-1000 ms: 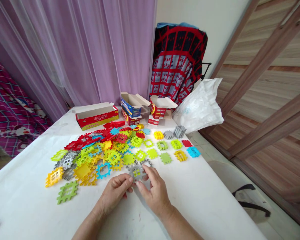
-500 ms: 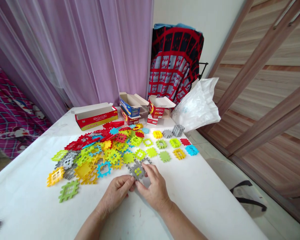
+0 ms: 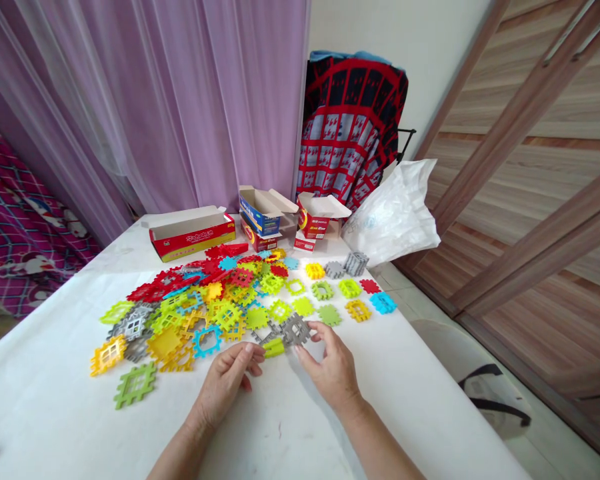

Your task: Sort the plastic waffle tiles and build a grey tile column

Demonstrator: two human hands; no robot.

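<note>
left hand (image 3: 225,385): fingers released, beside lime waffle block (image 3: 273,347) | right hand (image 3: 333,373): fingers released, near grey waffle block (image 3: 296,329)

A grey notched plastic lattice tile (image 3: 295,329) is observed touching a small lime-green tile (image 3: 273,347) at its lower left. Both are located just beside the right hand (image 3: 334,370).

White-covered table (image 3: 60,393), contents:

- Loose heap of multicoloured plastic lattice tiles (image 3: 195,310), ahead of left hand (image 3: 225,385).
- Grey square plastic tile (image 3: 296,329) and lime plastic tile (image 3: 273,347), joined, between the hands, just ahead of right hand (image 3: 333,372).
- Green plastic lattice tile (image 3: 135,385), left of left hand.
- Scattered row of single coloured plastic tiles (image 3: 350,288), ahead of right hand.
- Long red cardboard box (image 3: 193,239), open, far ahead of left hand.
- Two open printed cardboard boxes (image 3: 265,217), far ahead, between the hands.
</note>
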